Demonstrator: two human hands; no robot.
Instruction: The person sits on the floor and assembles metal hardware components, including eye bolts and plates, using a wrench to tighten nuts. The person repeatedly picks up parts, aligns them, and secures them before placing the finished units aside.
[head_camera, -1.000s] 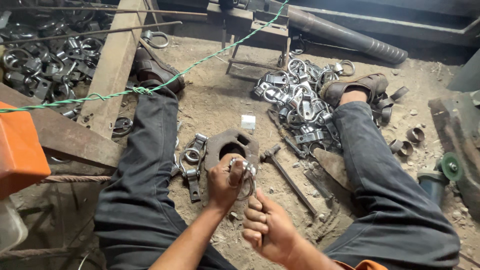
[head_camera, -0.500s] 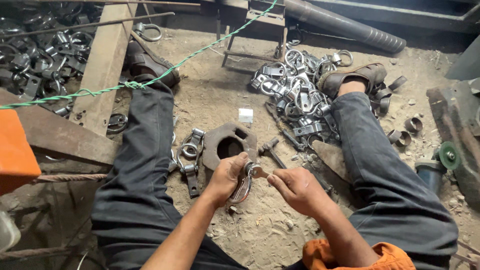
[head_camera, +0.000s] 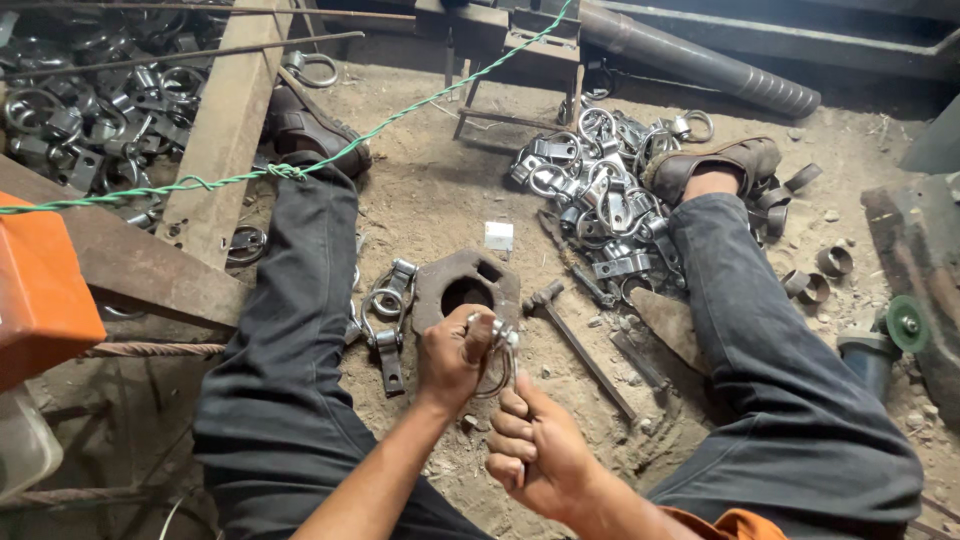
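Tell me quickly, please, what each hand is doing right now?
Left hand: closed on the metal ring clamp.
Right hand: fist closed beneath the same clamp, touching it.

The left hand (head_camera: 450, 355) covers much of the metal ring clamp (head_camera: 497, 355), so its shape is unclear. Whatever the right hand (head_camera: 535, 450) closes on is hidden in the fist. The orange box (head_camera: 40, 290) and the clamp heap (head_camera: 80, 110) (upper left) are cut off by the edge.
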